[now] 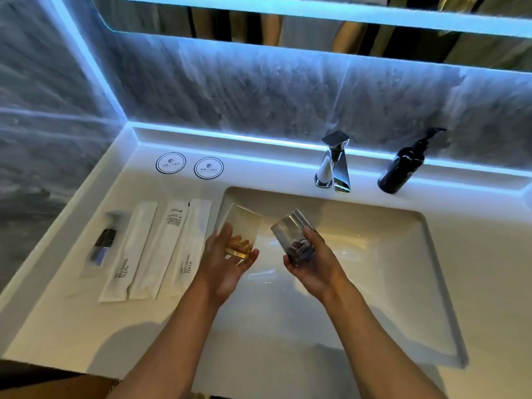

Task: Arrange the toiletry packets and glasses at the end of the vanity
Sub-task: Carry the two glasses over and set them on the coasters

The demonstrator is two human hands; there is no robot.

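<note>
My left hand [227, 263] holds an amber-tinted glass [241, 226] by its base, tilted away over the sink's left edge. My right hand [311, 260] grips a grey smoky glass [290, 231], also tilted, above the basin. On the counter to the left lie three long white toiletry packets [155, 249] side by side, two of them printed "BRUSHING TEETH". A clear packet with a small dark item [102, 243] lies left of them. Two round white coasters [190, 166] sit at the back left corner of the vanity.
The white sink basin [388, 269] fills the middle and right. A chrome faucet [334, 165] and a black pump bottle [403, 165] stand behind it. A lit mirror edge [316, 11] and marble wall rise behind. The counter's left end meets a wall.
</note>
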